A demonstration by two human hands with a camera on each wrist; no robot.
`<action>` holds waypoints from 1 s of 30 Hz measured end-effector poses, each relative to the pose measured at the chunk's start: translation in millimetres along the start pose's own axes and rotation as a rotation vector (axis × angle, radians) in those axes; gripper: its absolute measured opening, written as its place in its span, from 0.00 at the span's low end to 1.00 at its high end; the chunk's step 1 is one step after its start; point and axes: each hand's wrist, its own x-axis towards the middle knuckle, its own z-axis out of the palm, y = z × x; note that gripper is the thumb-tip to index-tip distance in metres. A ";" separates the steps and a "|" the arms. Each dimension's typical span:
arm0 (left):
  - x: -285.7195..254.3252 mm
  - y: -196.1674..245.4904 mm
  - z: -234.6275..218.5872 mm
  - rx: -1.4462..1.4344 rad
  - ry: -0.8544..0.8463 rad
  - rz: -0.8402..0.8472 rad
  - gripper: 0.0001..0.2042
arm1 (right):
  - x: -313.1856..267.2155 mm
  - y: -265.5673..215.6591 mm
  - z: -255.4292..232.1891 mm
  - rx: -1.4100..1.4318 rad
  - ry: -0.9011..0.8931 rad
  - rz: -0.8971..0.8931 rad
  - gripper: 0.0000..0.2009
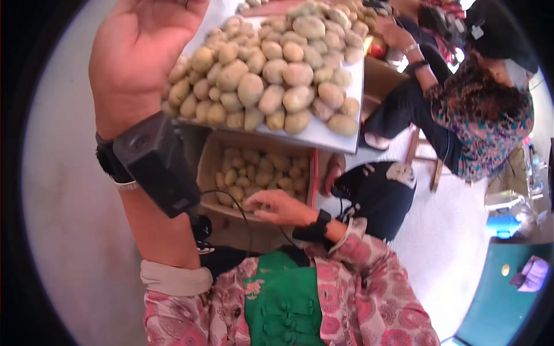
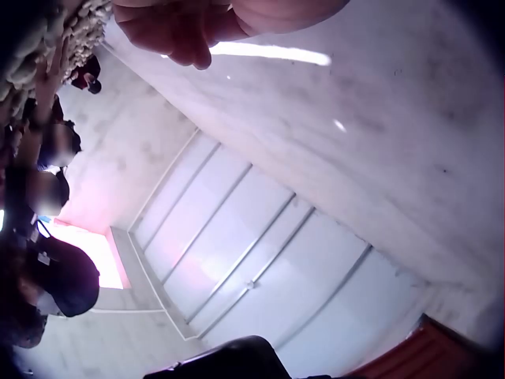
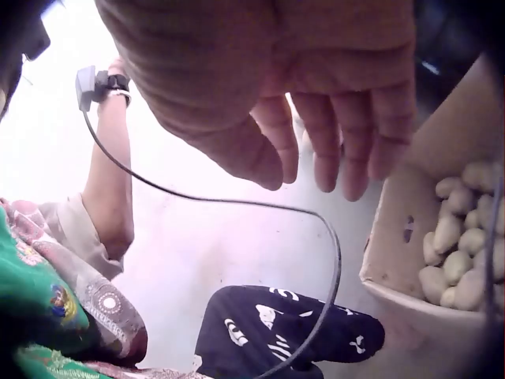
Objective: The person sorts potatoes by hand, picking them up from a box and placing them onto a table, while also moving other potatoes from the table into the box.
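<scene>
A large heap of potatoes (image 1: 251,86) covers a white tabletop (image 1: 334,138). My left hand (image 1: 147,55) is raised at the heap's left side, palm toward the head camera, its fingertips cut off by the top edge. In the left wrist view its loosely bent fingers (image 2: 189,39) show nothing between them. Below the table stands a cardboard box (image 1: 210,167) partly filled with potatoes (image 3: 458,245). Over the box's near edge hangs my right hand (image 1: 280,207), fingers relaxed and pointing down. Seen from the right wrist, that hand (image 3: 316,71) is beside the box and holds nothing.
A cable (image 3: 335,253) loops below my right hand. My legs in dark trousers (image 1: 375,193) flank the box. Another person in a patterned top (image 1: 485,127) sits at the right, near a wooden stool (image 1: 424,158). A green surface (image 1: 496,288) lies at the lower right.
</scene>
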 end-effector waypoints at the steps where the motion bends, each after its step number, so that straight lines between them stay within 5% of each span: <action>1: 7.8 6.0 22.6 0.033 -0.020 0.044 0.08 | 6.3 -4.8 -5.5 0.031 0.030 -0.006 0.15; 4: -2.5 28.7 20.2 0.173 -0.196 0.197 0.08 | 8.5 -14.4 -20.3 0.066 0.120 -0.086 0.13; 6: -30.0 30.7 -2.5 0.272 0.121 0.368 0.09 | 5.2 -27.0 -27.6 0.092 0.132 -0.048 0.13; 8: -60.1 29.6 -47.2 0.098 0.313 0.226 0.08 | 9.7 -32.4 -37.6 0.195 0.086 0.120 0.08; 10: -88.4 20.0 -84.9 0.059 0.554 0.233 0.07 | 11.9 -23.3 -41.7 0.130 0.129 0.059 0.08; 16: -134.1 0.3 -169.0 0.034 0.780 0.149 0.08 | 19.6 -31.0 -83.3 0.173 0.210 0.067 0.07; 18: -129.5 -10.3 -179.8 0.216 1.058 0.206 0.12 | 23.1 -30.5 -100.1 0.079 0.258 0.035 0.07; 23: -106.9 -49.1 -201.7 0.732 0.971 0.209 0.13 | 38.3 -34.8 -128.2 0.100 0.336 0.122 0.05; 26: -89.8 -61.6 -208.9 1.282 0.819 0.276 0.11 | 56.8 -28.4 -149.7 0.013 0.482 -0.023 0.05; 27: -87.9 -61.3 -209.0 1.267 0.814 0.277 0.11 | 61.8 -28.7 -158.8 -0.012 0.587 -0.081 0.04; 29: -86.3 -57.4 -210.6 1.843 0.477 0.401 0.10 | 74.2 -39.9 -178.5 -0.006 0.687 -0.015 0.04; 30: -89.3 -57.8 -209.9 1.811 0.465 0.354 0.08 | 83.3 -35.9 -183.4 -0.015 0.730 -0.004 0.05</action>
